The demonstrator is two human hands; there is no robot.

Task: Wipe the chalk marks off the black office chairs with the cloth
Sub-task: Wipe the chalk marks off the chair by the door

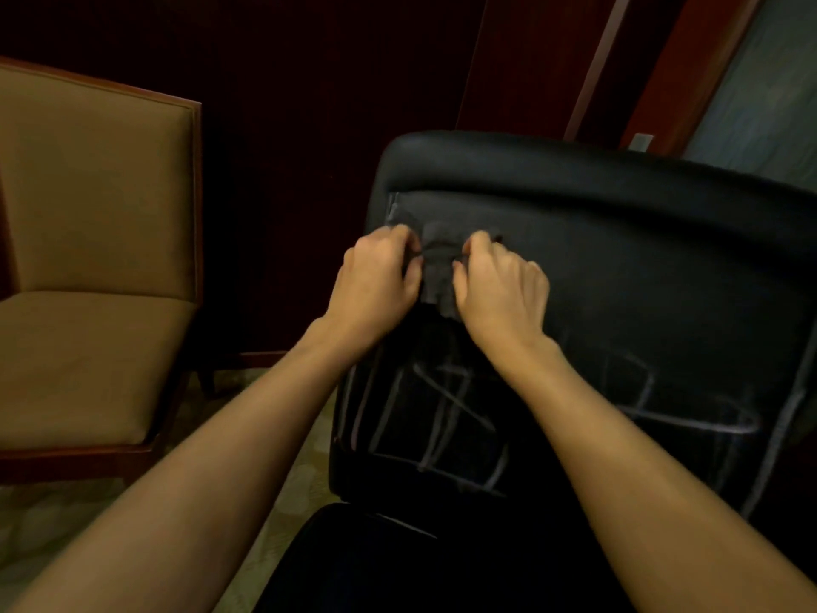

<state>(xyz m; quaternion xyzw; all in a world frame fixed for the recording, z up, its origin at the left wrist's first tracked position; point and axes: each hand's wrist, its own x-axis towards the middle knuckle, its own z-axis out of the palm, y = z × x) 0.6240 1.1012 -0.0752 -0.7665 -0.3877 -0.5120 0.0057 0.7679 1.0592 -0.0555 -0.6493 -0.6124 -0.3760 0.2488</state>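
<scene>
Both hands, left [376, 280] and right [499, 285], are pinching the cloth [435, 258] against the upper back of the chair [641, 267]. Marks [446, 418] are showing lower down (boxes, crossed lines), so most wiping seems left.

The office chair [619, 267] is black, crossed with pale grey chalk marks [446, 413]. The cloth [437, 263] looks dark grey. The armchair [97, 223] is tan.

Tan upholstered chair [97, 258] at left; patterned carpet [283, 480] beneath.
</scene>
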